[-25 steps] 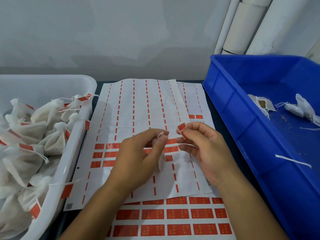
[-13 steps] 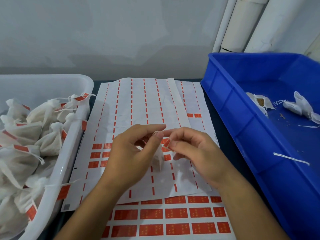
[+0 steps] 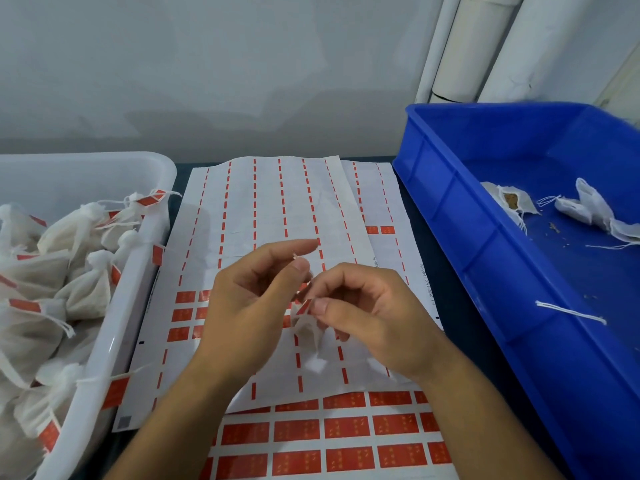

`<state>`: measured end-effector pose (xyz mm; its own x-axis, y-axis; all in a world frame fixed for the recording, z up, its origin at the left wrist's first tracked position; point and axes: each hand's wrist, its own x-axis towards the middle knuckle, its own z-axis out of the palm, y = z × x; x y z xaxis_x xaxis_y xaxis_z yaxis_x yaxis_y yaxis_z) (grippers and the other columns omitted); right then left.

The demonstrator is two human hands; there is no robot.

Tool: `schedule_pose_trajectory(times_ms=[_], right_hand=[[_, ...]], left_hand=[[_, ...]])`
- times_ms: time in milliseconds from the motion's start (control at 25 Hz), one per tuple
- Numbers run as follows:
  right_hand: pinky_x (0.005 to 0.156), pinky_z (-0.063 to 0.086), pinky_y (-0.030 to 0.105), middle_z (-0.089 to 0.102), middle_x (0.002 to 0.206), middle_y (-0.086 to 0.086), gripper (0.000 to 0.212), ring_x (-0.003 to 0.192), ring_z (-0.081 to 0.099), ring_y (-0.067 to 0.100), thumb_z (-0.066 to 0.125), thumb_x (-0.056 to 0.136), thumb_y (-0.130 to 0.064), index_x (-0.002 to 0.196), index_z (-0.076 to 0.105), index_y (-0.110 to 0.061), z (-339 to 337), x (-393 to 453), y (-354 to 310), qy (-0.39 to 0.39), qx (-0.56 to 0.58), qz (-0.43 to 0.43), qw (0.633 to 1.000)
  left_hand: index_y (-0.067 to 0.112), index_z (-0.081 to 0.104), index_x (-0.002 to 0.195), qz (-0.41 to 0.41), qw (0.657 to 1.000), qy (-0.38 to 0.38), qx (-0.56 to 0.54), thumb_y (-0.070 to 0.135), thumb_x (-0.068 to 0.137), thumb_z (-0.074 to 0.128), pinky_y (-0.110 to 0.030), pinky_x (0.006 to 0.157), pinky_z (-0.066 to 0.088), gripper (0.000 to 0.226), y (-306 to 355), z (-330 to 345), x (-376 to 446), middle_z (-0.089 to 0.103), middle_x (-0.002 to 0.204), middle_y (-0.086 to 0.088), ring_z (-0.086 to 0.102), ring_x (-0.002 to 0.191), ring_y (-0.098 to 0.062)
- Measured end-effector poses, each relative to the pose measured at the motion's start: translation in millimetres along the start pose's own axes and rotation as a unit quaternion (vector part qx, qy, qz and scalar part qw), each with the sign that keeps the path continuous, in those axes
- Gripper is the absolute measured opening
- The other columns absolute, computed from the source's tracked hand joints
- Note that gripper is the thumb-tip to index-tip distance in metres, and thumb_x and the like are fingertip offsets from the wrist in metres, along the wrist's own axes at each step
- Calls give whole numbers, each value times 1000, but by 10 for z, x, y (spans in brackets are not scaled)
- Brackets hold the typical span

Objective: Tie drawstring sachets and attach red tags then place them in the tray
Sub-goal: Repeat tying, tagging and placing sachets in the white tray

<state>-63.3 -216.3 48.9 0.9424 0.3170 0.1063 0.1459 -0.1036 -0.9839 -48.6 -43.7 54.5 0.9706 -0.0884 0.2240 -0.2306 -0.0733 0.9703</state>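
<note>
Between my hands hangs a small white sachet [image 3: 309,332], above the sticker sheets. My left hand [image 3: 252,299] pinches the end of its drawstring [image 3: 296,257] between thumb and forefinger. My right hand [image 3: 367,313] pinches a red tag [image 3: 302,307] against the string just above the sachet's neck. The white tray [image 3: 114,327] on the left holds several tied sachets with red tags [image 3: 86,289]. Sticker sheets [image 3: 277,209] with red tags lie flat under my hands, mostly peeled at the top; a fuller sheet [image 3: 346,434] lies nearest me.
A blue bin [image 3: 460,244] on the right holds a few untied sachets [image 3: 588,206], one open sachet with brown filling [image 3: 510,200] and loose strings [image 3: 571,311]. White rolls [image 3: 474,46] lean against the wall behind it.
My right hand has brought the red tag left and down to the sachet's string. My left hand has raised the string end slightly.
</note>
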Motion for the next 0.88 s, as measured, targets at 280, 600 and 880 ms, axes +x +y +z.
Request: schedule_pose_trajectory(times_ms=[280, 600, 880], right_hand=[[60, 53, 21, 74, 83, 3, 12, 72, 67, 11, 69, 91, -20, 97, 79, -18, -97, -18, -67, 58, 125, 19, 990], [47, 44, 13, 72, 81, 3, 13, 56, 56, 5, 69, 94, -18, 94, 82, -20, -132, 4, -67, 143, 227, 120, 956], [47, 42, 15, 75, 92, 8, 11, 59, 57, 5, 71, 92, -22, 98, 80, -19, -134, -2, -71, 141, 203, 124, 961]], left_hand=[[39, 55, 130, -48, 987, -151, 11, 51, 98, 41, -40, 97, 56, 37, -119, 34, -42, 68, 119, 9, 67, 113, -18], [35, 57, 108, 8, 988, -154, 23, 25, 92, 59, -34, 84, 60, 18, -167, 73, -51, 71, 98, 2, 69, 99, -25], [28, 74, 98, 24, 990, -132, 48, 5, 88, 55, -17, 83, 55, 32, -136, 70, -73, 75, 96, 12, 71, 98, -14]])
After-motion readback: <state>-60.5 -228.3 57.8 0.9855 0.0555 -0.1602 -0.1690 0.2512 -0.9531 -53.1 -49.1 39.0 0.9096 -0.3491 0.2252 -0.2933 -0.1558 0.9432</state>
